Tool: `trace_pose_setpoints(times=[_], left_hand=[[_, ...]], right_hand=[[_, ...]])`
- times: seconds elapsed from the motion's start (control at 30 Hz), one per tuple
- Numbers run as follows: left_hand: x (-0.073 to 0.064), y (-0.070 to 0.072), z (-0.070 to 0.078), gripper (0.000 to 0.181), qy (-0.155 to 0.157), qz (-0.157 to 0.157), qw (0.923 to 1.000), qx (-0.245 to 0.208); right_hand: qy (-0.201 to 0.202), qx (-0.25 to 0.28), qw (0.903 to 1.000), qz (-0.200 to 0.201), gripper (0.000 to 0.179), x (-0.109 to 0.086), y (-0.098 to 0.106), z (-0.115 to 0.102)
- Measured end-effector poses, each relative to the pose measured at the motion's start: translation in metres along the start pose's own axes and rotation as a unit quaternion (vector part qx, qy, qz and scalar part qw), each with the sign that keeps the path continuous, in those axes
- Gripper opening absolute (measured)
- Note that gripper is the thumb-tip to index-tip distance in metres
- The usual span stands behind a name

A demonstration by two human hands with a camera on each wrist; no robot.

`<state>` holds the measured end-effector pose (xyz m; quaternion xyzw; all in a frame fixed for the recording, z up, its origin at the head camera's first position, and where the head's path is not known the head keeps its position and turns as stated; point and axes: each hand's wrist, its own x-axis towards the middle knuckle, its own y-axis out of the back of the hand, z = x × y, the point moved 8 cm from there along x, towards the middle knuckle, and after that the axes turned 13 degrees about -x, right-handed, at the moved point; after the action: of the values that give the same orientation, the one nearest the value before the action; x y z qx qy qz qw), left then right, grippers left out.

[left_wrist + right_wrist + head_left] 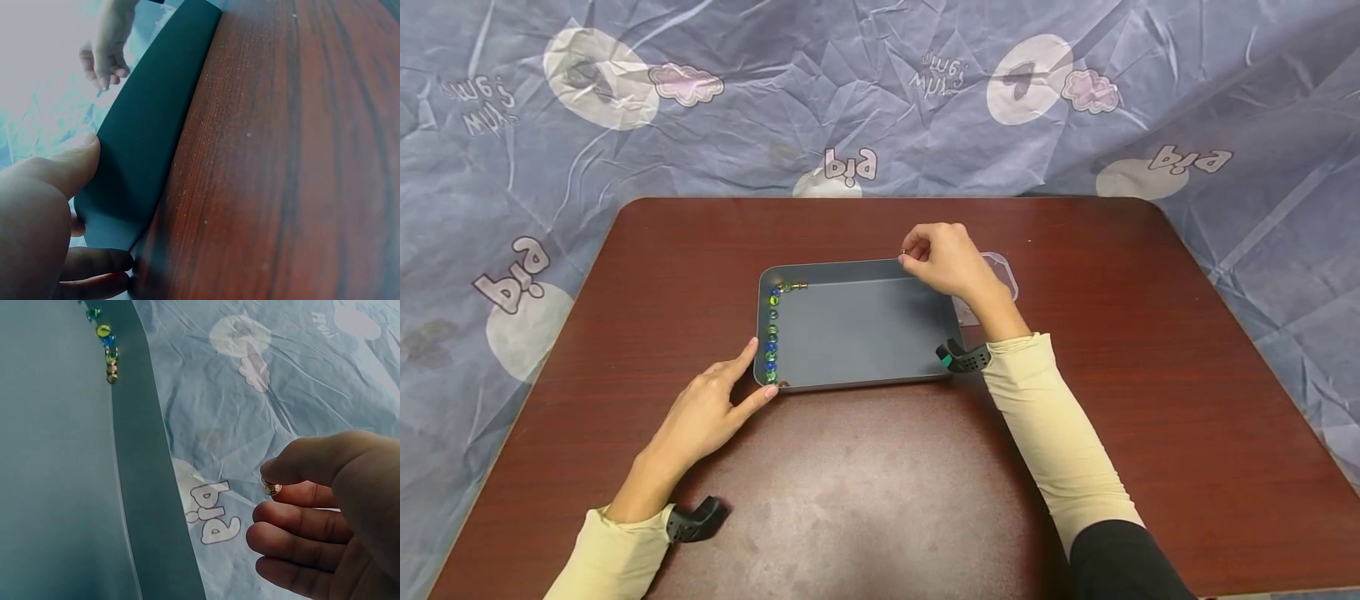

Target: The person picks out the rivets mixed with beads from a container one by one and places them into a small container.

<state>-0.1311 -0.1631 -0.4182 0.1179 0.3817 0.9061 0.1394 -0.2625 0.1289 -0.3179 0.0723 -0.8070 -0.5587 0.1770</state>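
Note:
A shallow grey tray [861, 333] stands on the table. Marbles [772, 331] of clear, green, blue and yellow glass line its left wall. Small gold-coloured pieces [801, 286] lie by the far left corner. My left hand [703, 412] touches the near left corner from outside, fingers at the left side and thumb at the front wall. Above the far wall, right of the middle, my right hand [953, 262] pinches a small shiny gold piece [272, 487] between thumb and index finger. Its exact kind is unclear. In the right wrist view the other fingers are curled.
A clear plastic container [1002, 271] stands at the tray's right side, partly hidden behind my right forearm. A small reddish-brown item [784, 384] lies at the tray's near left corner. Beyond the brown table [1112, 333] hangs a crumpled, printed blue-grey cloth [880, 92].

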Motion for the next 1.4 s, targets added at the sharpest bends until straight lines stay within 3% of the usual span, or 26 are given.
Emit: trace_pose_setpoints(times=[0.47,1.4], left_hand=[[0.0,0.0,0.001,0.076,0.003,-0.002,1.0,0.001],[0.0,0.001,0.001,0.076,0.008,-0.008,0.9999,-0.005]], right_hand=[[-0.038,-0.004,0.9993,0.002,0.012,-0.014,0.011,0.033],[-0.083,-0.037,0.9958,-0.002,0.015,-0.036,0.028,0.073]])
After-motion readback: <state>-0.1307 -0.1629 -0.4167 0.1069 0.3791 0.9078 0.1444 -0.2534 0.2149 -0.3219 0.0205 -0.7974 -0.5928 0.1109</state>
